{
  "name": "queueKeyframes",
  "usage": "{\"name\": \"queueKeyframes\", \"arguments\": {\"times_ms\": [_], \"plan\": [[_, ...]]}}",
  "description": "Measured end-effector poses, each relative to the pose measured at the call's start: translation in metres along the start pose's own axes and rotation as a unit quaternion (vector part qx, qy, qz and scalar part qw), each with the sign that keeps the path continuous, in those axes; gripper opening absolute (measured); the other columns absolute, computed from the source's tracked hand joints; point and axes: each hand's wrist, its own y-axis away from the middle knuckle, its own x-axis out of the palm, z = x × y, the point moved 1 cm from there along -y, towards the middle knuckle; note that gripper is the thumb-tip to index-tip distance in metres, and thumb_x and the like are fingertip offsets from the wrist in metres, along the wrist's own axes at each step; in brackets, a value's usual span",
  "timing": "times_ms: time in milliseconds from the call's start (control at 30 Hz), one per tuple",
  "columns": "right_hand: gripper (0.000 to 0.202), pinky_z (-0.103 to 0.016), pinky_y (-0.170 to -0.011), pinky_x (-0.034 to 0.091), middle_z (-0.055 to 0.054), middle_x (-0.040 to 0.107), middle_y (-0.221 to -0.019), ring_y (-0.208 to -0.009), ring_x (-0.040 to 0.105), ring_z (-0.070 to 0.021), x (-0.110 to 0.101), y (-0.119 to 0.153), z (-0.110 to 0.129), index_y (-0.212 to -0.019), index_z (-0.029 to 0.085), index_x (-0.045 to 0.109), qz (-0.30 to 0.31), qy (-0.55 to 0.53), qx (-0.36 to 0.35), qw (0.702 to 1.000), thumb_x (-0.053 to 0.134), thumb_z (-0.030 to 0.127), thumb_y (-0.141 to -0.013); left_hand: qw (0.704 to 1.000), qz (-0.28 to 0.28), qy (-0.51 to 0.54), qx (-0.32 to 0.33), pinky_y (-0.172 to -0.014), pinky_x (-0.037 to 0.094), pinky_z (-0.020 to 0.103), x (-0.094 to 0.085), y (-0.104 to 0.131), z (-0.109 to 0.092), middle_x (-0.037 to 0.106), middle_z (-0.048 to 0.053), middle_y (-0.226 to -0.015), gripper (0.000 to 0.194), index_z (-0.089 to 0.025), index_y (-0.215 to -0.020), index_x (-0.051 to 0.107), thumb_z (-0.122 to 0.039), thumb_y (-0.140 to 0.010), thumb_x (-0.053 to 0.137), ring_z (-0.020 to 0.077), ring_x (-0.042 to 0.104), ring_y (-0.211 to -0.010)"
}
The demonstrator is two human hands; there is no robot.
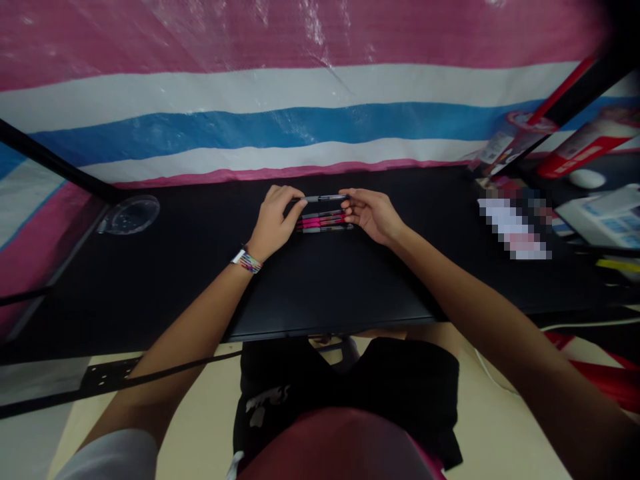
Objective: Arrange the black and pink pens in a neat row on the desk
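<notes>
A dark pen with a grey grip (pixel 325 198) lies crosswise between my hands at the middle of the black table. My left hand (pixel 275 217) pinches its left end between thumb and fingers. At its right end, the thumb and fingertips of my right hand (pixel 373 212) close on it. Just below this pen, nearer to me, several pens lie side by side: pink ones (pixel 323 220) in the middle and a grey-and-black one (pixel 325 229) nearest to me. My right hand's lower fingers are beside the right ends of these pens.
The black table (pixel 320 287) ends at a front edge above my lap. A clear round plastic lid or dish (pixel 134 215) is at the back left. Toward the right stand a clear container (pixel 515 143), a red-and-white canister (pixel 585 147) and a white round object (pixel 587 179). Striped sheeting hangs behind.
</notes>
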Motion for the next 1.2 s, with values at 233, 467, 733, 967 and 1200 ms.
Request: {"name": "queueKeyframes", "arguments": {"times_ms": [233,467,733,967,1200], "plan": [[0.015,-0.030,-0.070,0.068,-0.005,0.075,-0.078,-0.067,0.066,-0.0138,0.003,0.001,0.002,-0.092,0.017,0.085,0.003,0.030,-0.045,0.999,0.089,0.031,-0.094,1.000,0.020,-0.006,-0.014,-0.089,0.053,0.047,0.000,0.000,0.004,0.068,0.006,-0.085,0.054,-0.028,-0.091,0.067,-0.072,-0.114,0.045,0.0281,0.064,-0.091],[0.020,-0.033,-0.078,0.072,-0.005,0.079,-0.083,-0.075,0.071,-0.0154,0.002,0.002,-0.001,-0.098,0.019,0.088,0.032,0.026,-0.065,0.997,0.096,0.033,-0.085,0.997,0.012,0.052,-0.053,-0.082,0.053,0.042,-0.001,0.000,0.006,0.065,0.003,-0.072,0.057,-0.026,-0.077,0.065,-0.063,-0.117,0.049,0.0231,0.064,-0.079],[0.016,-0.031,-0.072,0.066,-0.004,0.071,-0.079,-0.070,0.064,-0.0156,-0.002,0.002,0.006,-0.101,0.019,0.085,0.027,0.011,-0.006,1.000,0.081,0.033,-0.092,0.997,-0.009,0.061,-0.043,-0.099,0.059,0.045,0.002,0.001,0.003,0.087,0.002,-0.105,0.006,-0.031,-0.103,0.083,-0.032,-0.102,0.077,0.0258,0.075,-0.102],[0.031,-0.033,-0.076,0.064,-0.006,0.077,-0.089,-0.085,0.072,-0.0209,-0.007,-0.002,0.007,-0.115,0.023,0.083,0.047,-0.008,0.010,0.999,0.073,0.045,-0.097,0.996,-0.022,0.070,-0.057,-0.097,0.061,0.046,0.004,0.002,0.004,0.087,0.003,-0.103,0.006,-0.030,-0.103,0.084,-0.031,-0.099,0.080,0.0260,0.076,-0.102],[0.047,-0.032,-0.065,0.061,-0.006,0.076,-0.083,-0.079,0.070,-0.0205,-0.003,-0.001,0.006,-0.113,0.023,0.083,0.030,-0.001,0.001,1.000,0.073,0.066,-0.099,0.997,-0.017,0.068,-0.046,-0.096,0.061,0.044,0.005,0.002,0.000,0.085,0.003,-0.100,0.007,-0.029,-0.105,0.084,-0.027,-0.099,0.080,0.0250,0.076,-0.100]]}}
